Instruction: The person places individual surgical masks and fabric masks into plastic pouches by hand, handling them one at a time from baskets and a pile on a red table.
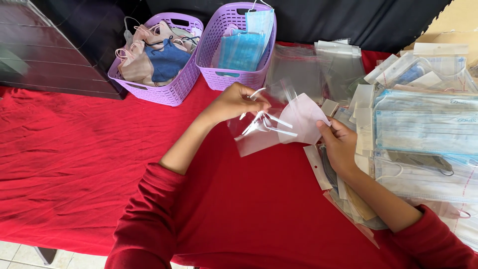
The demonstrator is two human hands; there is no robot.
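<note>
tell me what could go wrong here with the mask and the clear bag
The white mask is only partly in the clear bag, and its ear loops trail loose near the left hand, so they could snag or bunch at the opening. The right hand pinches just one edge, so the mask might crease or slip. The pile of packed masks sits close and could get knocked.
</note>
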